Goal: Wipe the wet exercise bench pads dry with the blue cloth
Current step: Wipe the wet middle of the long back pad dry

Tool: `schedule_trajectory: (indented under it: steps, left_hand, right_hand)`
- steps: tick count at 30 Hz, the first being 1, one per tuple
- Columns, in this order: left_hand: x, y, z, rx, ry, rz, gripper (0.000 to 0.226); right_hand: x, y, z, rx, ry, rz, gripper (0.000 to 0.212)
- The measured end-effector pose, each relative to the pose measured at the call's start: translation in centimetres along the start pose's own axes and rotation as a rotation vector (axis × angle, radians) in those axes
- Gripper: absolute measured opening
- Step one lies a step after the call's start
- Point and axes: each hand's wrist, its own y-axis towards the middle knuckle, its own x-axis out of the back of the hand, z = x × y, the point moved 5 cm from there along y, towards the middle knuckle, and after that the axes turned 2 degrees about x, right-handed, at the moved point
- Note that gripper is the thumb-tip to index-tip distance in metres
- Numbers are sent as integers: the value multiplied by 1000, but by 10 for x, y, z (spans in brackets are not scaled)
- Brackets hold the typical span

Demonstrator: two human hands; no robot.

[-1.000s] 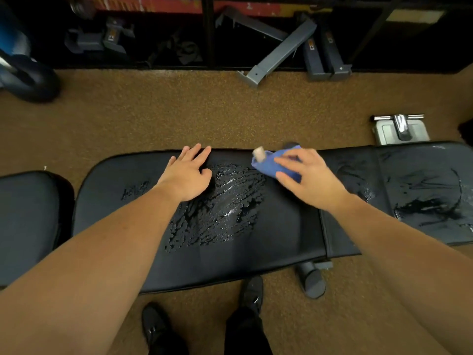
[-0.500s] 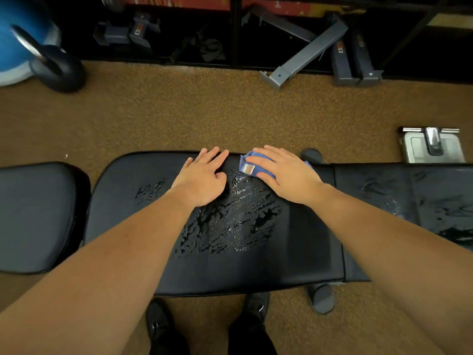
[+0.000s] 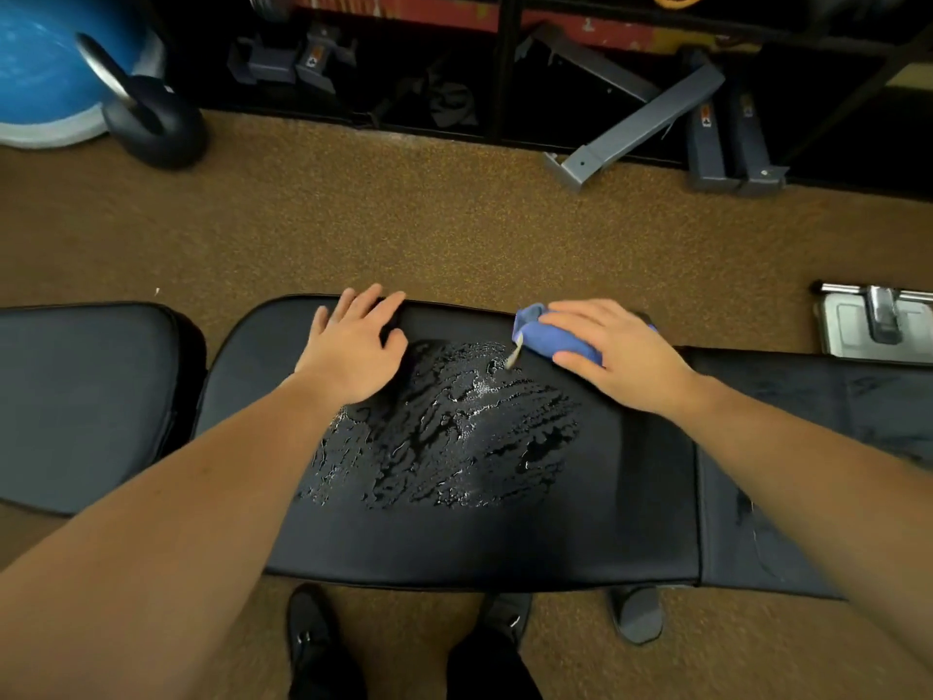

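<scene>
The black middle bench pad lies across the view with a large wet patch of beaded water at its centre. My left hand rests flat on the pad at the patch's far-left corner, fingers reaching the far edge. My right hand holds the bunched blue cloth between fingers and thumb and presses it on the pad's far edge, just right of the patch. A pale tag hangs from the cloth. The right pad shows faint streaks.
Another black pad lies at the left. On the brown floor beyond stand a kettlebell, a blue ball, grey metal bars and a metal plate. A bench foot and my shoes are below.
My right hand slid the cloth left along the far edge toward my left hand, then back to the right. My left hand stayed in place.
</scene>
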Motion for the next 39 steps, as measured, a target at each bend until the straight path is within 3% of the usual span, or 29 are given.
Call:
schedule_trajectory:
  steps: [5,16,20,24,27,29,31,33,39]
  left_hand:
    - [-8,-2,13,-10,44,58,58]
    - [-4,1,16,-12,13,103,61]
    - [-4,1,16,-20,7,116,61]
    - [5,1,18,-47,-12,129,61]
    - [21,-1,34,-45,-43,-9,61]
    - [25,-4,57,17,-23,-72,59]
    - [18,-8,78,60,-15,-7,59]
    - [11,-10,88,51,-44,66,61]
    - [10,-9,88,40,-33,79,63]
  right_hand:
    - [-27,16,36,181,-151,114,50]
    - [-46,82,61,46,-72,98,46]
    - [-42,102,48,-221,137,20,37]
    - [-22,95,35,-497,408,-202,34]
    - [-4,75,40,-263,302,-231,29]
    - [-11,57,43,-33,136,-94,38]
    - [-27,44,44,107,-23,49,52]
    - [-37,47,51,172,-87,93,52]
    - [-58,85,89,226,-158,145,49]
